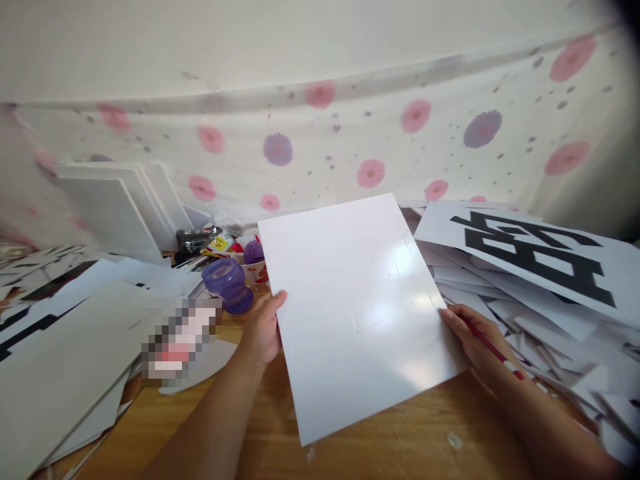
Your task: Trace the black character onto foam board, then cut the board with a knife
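A glossy white board (345,320) is held up at a tilt above the wooden table, with light glaring off its right half. My left hand (263,330) grips its left edge, the thumb lying on the front face. On the opposite edge, my right hand (473,333) pinches the board between thumb and fingers. A slim red stick, perhaps a pen or brush (487,343), is also tucked in my right hand and points back along the wrist. The fingers behind the board are hidden.
A purple jar (227,283) stands left of the board, beside a patterned cup (256,272). White sheets and boards (65,373) lie at the left; thick panels (110,213) lean at the wall. Right, a paper with black characters (540,250) tops piled scraps (550,347).
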The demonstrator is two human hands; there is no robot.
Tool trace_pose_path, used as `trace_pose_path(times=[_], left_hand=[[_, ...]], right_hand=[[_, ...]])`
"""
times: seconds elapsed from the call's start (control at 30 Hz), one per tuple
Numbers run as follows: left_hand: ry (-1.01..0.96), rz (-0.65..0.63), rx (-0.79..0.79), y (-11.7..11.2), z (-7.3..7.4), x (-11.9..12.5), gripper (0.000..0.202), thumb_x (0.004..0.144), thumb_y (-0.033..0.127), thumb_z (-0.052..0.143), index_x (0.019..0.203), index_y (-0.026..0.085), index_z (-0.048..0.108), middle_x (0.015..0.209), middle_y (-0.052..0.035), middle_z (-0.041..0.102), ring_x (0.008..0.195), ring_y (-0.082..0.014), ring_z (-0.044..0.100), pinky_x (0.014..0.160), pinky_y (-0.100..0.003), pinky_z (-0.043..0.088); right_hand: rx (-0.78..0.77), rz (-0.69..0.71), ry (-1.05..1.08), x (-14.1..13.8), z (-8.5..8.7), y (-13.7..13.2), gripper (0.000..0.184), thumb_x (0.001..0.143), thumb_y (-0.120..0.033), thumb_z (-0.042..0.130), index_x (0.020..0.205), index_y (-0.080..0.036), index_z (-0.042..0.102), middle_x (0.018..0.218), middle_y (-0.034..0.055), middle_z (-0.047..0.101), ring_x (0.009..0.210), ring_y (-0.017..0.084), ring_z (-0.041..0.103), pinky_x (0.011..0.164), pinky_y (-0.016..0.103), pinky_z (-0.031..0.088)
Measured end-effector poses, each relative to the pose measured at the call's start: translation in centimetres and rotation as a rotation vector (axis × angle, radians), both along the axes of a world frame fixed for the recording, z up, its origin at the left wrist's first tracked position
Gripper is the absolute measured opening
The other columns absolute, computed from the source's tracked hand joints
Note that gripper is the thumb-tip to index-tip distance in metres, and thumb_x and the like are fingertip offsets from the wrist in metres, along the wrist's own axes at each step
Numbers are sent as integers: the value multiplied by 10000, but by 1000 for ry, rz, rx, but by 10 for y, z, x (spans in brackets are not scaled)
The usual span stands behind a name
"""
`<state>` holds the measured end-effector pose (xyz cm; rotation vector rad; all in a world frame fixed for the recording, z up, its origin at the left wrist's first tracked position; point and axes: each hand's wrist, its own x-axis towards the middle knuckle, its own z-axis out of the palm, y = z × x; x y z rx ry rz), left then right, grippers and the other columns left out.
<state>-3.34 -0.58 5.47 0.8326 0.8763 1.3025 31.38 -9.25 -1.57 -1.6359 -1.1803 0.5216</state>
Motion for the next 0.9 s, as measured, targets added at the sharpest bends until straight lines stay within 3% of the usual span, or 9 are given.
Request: trace_pose_path(times=[0.3,0.53,0.73,0.9], left_hand=[[-28,9,60,0,-6,4,411,654,403,777,938,130,662,851,-86,730,873,-278,688,815,-394,530],[-12,61,77,6,-9,2,460,637,449,790,939,122,677,860,-78,729,731,-215,687,741,-336,528],[15,78,81,8,-9,1,472,615,463,799,913,113,690,844,-77,728,755,-223,685,772,-337,513],[19,49,101,8,-15,1,498,643,484,778,971,122,682,934,-107,726,848,-262,685,830,-385,500]], right_hand=[[-41,-35,-181,-9,16,0,380,810,-558,502,734,-207,626,633,15,596,595,180,527,533,278,400],[-41,20,-263,-4,7,2,382,844,-548,472,770,-208,629,652,19,611,631,192,554,564,287,407],[-75,50,-223,-5,9,-1,377,852,-534,480,850,-200,657,743,37,669,694,215,601,603,300,440],[-22,46,-211,-4,5,0,363,863,-541,458,791,-229,631,704,14,636,670,204,573,590,301,424]])
